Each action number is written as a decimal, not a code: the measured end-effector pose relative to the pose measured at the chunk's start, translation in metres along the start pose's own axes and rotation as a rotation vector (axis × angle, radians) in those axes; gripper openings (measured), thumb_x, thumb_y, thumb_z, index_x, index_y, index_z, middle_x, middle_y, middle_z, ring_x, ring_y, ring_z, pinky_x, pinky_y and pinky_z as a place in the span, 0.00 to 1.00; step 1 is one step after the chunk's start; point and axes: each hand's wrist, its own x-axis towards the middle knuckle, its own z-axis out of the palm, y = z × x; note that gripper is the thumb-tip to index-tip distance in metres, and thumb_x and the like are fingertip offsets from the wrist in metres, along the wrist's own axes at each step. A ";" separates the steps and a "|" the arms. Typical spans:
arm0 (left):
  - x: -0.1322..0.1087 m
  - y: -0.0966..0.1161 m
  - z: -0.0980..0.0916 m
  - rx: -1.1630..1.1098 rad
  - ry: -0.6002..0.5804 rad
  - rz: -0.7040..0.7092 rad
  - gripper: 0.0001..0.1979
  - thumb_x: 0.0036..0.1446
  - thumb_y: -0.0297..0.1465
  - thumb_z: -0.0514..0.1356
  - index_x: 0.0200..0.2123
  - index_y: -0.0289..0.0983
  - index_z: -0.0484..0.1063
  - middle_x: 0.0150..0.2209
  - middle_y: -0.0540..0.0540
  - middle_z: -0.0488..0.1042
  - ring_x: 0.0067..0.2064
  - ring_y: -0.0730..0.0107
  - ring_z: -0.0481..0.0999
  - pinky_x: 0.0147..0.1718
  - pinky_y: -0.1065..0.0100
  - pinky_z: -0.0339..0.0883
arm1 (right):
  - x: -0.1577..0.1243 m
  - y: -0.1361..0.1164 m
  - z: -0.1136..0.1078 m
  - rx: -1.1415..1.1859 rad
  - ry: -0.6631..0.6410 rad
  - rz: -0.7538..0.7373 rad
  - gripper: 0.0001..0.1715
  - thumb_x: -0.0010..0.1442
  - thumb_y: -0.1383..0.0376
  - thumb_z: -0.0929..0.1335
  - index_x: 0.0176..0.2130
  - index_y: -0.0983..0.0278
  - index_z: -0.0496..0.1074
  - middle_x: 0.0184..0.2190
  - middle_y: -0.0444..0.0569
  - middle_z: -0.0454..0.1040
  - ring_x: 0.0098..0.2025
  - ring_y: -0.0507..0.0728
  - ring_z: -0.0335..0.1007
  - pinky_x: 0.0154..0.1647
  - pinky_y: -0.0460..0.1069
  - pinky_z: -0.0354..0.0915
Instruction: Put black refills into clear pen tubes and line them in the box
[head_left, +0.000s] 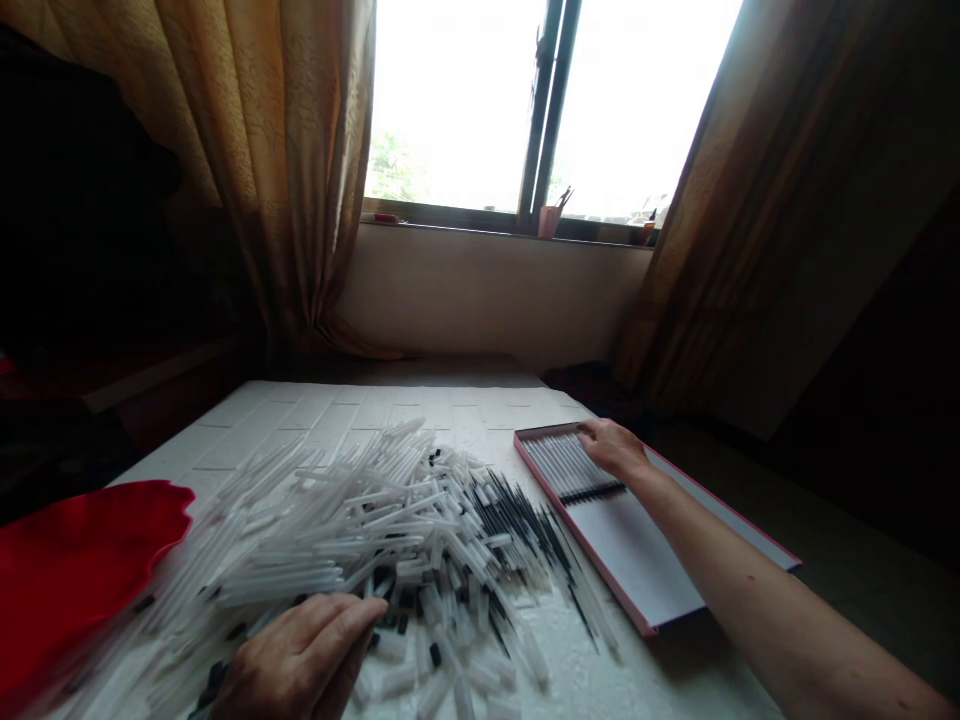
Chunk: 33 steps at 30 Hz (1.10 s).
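Note:
My left hand (300, 655) is low over the near side of a large pile of clear plastic pen tubes (367, 510). Its fingers are pressed together in a pinch; anything between them is hidden. Small black plugs (435, 655) and short translucent caps (397, 680) lie around it. My right hand (615, 447) reaches into the far end of a shallow pink-edged box (637, 560). Its fingers curl down at a row of clear pens with black ends (562, 465), and what they grip cannot be made out. Thin dark refills (517, 515) lie between pile and box.
A red scalloped-edge plastic container (82, 570) stands at the left. Everything rests on a white brick-patterned table surface (360, 405). Beyond are a window (457, 110), patterned curtains (285, 150) and a pink cup with pens (550, 220) on the sill.

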 end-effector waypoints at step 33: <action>-0.002 -0.023 -0.057 0.141 -0.070 -0.332 0.14 0.70 0.43 0.55 0.49 0.44 0.75 0.43 0.48 0.84 0.42 0.64 0.85 0.41 0.68 0.78 | -0.157 -0.118 0.004 0.008 -0.098 -0.811 0.20 0.65 0.56 0.68 0.25 0.62 0.73 0.24 0.46 0.76 0.26 0.56 0.76 0.25 0.49 0.52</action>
